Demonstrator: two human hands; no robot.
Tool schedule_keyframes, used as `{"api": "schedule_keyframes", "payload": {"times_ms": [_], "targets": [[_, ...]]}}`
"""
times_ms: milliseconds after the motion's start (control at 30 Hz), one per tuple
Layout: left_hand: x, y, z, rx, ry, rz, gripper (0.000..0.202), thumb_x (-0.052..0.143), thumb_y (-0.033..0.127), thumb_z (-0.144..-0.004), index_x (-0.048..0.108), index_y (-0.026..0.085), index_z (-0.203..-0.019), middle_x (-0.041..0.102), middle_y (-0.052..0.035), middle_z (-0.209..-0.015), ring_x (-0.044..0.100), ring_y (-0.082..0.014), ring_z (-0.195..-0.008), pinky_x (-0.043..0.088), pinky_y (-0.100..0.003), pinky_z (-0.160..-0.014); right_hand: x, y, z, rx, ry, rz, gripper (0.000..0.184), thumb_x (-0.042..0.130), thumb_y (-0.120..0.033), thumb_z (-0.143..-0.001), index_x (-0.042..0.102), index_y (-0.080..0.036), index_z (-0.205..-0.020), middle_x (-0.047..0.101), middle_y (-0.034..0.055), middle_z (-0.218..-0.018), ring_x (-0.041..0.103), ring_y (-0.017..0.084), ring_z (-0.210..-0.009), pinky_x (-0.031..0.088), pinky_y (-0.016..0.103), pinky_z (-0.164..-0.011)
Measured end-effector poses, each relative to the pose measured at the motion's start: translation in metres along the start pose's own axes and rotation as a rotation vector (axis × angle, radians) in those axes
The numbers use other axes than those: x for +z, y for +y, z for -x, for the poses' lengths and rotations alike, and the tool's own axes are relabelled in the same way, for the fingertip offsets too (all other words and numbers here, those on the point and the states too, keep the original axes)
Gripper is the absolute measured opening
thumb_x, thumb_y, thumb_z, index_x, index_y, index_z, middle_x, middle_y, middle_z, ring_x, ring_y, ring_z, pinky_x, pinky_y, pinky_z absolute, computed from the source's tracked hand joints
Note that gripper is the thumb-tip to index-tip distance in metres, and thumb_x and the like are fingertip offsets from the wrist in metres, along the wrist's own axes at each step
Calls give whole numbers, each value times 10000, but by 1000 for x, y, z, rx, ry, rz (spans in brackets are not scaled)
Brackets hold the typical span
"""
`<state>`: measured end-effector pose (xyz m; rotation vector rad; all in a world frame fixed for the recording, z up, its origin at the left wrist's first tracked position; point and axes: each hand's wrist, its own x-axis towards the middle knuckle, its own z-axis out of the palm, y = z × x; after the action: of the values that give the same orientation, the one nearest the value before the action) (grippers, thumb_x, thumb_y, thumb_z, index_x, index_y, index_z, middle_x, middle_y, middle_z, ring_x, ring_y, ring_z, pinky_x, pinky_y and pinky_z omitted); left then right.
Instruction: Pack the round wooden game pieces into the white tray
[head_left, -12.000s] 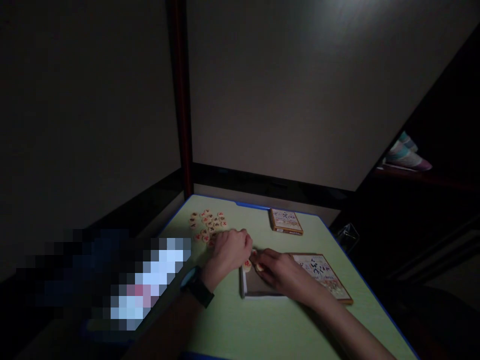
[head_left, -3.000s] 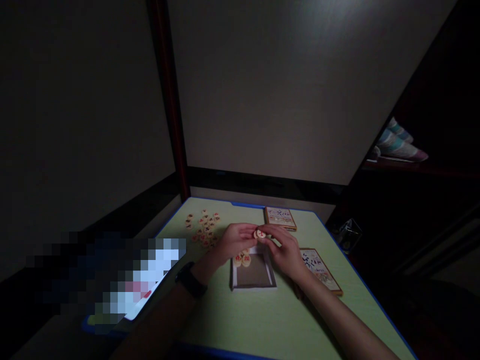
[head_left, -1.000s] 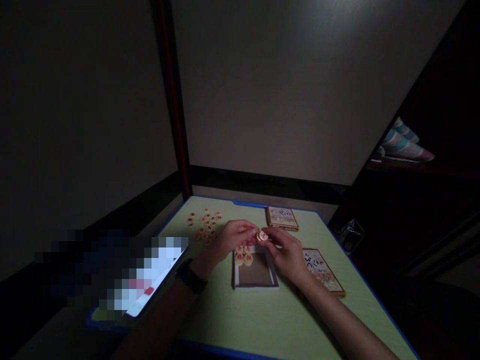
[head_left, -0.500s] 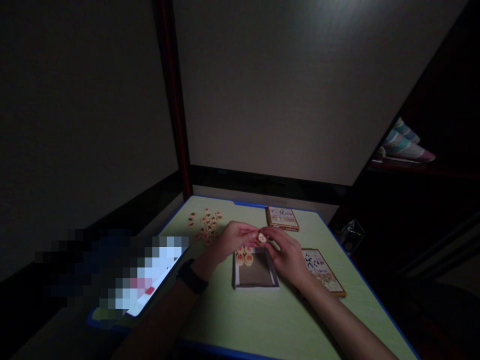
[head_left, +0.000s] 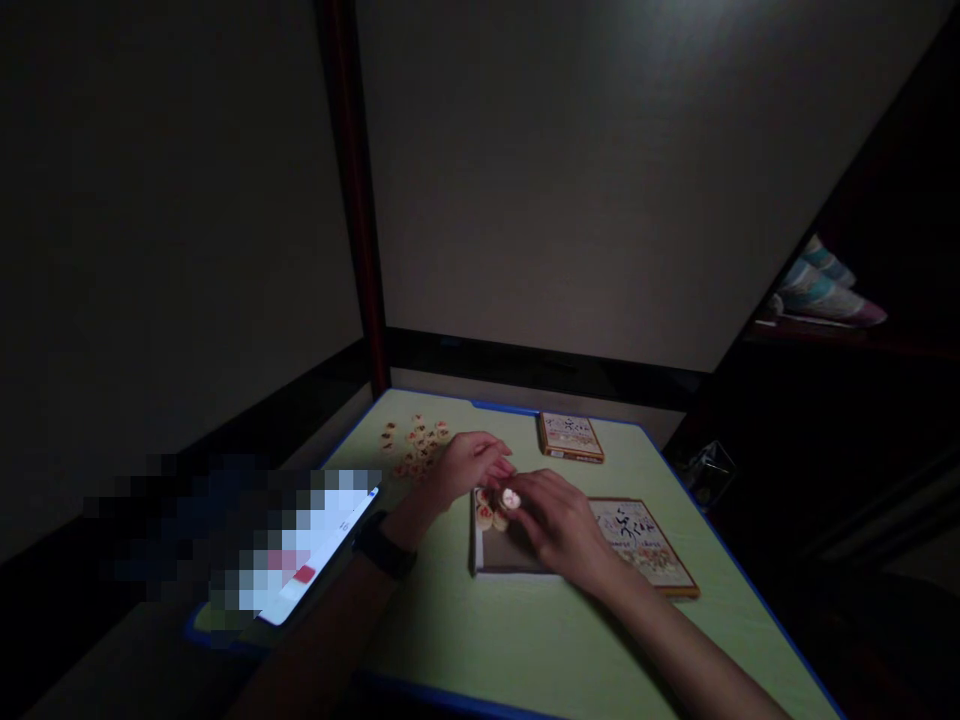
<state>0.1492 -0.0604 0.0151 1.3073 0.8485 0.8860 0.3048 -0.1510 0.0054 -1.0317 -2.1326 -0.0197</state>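
Observation:
My right hand (head_left: 555,515) pinches a round pale Chinese chess piece (head_left: 511,498) between thumb and fingers, over the upper part of a shallow open box (head_left: 510,552). Inside the box, at its far left corner, lie a few Chinese chess pieces (head_left: 484,517) with red characters. My left hand (head_left: 474,465), with a dark watch band (head_left: 384,545) at the wrist, hovers just past the box's far left edge. Its fingers are loosely bent and nothing shows in them. Left of it, several more pieces (head_left: 426,437) are scattered on the table, partly hidden by that hand.
A printed box lid (head_left: 649,548) lies right of the open box, partly behind my right forearm. Farther back is a smaller printed box (head_left: 571,437). A lit screen (head_left: 315,560), partly blurred, is at the left edge of the green table (head_left: 450,635) with blue edging.
My hands have separated. The right hand has moved slightly left and down with the chess piece, over the box; the left hand has let go of it.

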Motion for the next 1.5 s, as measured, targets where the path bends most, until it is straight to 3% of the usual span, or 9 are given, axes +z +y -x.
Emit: {"api": "schedule_keyframes", "payload": {"times_ms": [200,367,567,767,967,1133,1500], "targets": [[-12,1,-8,77,210,-250,140,506,168,-846,618,128,-773,685,-26,-676,614,-81,-479,366,-125,-383,6,-15,5,9,-286,-76,241,581,-181,-893,628,-188,-1129,688,101,-1119,621,229,-1046,507,354,-917],[-16,-6,-12,188,204,-377,183,484,176,-831,640,122,-751,699,-42,-678,578,-82,-464,416,-166,-439,17,-15,9,43,-440,-51,265,582,-115,-861,634,-156,-1118,686,108,-1063,625,232,-1018,504,348,-915],[-12,-19,-14,212,191,-570,193,502,194,-824,660,140,-728,708,-28,-672,559,-79,-469,387,-167,-455,23,-10,10,80,-428,-108,343,538,-40,-846,616,-172,-1152,652,105,-1131,612,210,-1060,498,324,-940],[-12,-18,-13,208,205,-636,200,515,195,-830,690,144,-748,710,-24,-659,566,-91,-491,393,-181,-493,28,-3,12,79,-357,-118,352,538,-37,-835,614,-186,-1145,608,92,-1134,594,206,-1057,500,323,-927],[-11,-13,-10,216,214,-654,214,512,198,-827,695,149,-728,711,-19,-649,601,-110,-548,395,-196,-523,16,-3,5,144,-239,-141,241,699,-150,-792,674,-212,-1023,611,46,-945,611,182,-865,501,279,-763],[-10,-13,-9,201,209,-645,211,516,209,-832,699,147,-747,715,-18,-654,601,-110,-546,384,-195,-508,19,-4,0,110,-313,-99,233,805,-229,-719,694,-204,-922,641,14,-786,594,180,-758,445,270,-685],[-8,-13,-9,217,203,-652,218,509,208,-820,709,154,-751,716,-18,-654,602,-115,-549,384,-197,-498,29,-1,3,121,-326,-20,267,767,-201,-748,675,-206,-998,699,32,-851,611,204,-834,449,298,-762]]}}
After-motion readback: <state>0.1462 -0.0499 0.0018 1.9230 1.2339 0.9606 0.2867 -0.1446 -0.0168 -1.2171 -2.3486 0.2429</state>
